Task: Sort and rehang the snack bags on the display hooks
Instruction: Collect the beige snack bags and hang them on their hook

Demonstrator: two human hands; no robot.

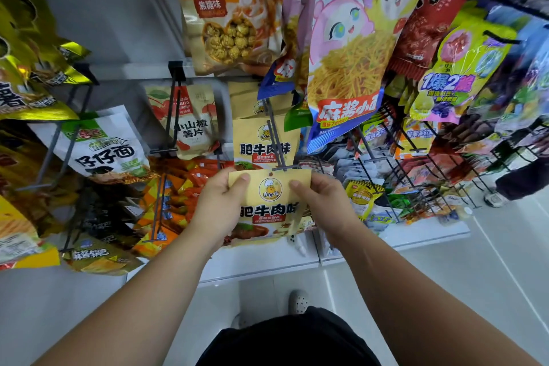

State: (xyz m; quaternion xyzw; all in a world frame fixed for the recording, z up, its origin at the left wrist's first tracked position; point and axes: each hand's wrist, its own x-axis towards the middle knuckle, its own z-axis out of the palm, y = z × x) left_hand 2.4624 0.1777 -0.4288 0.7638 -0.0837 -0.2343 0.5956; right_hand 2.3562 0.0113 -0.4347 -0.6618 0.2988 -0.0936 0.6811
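I hold a tan snack bag (269, 205) with a chef logo and black characters in both hands at the centre. My left hand (221, 205) grips its upper left corner and my right hand (322, 202) pinches its upper right edge. The bag's top edge meets the tip of a dark metal display hook (274, 137). Two matching tan bags (264, 140) hang further back on that same hook.
An orange popcorn bag (228, 9) and a large cartoon noodle bag (353, 47) hang above. A hawthorn crisp bag (190, 119) and a white-green noodle bag (104, 145) hang to the left. Wire hooks with small packets (416, 157) crowd the right. A white shelf base (267, 264) sits below.
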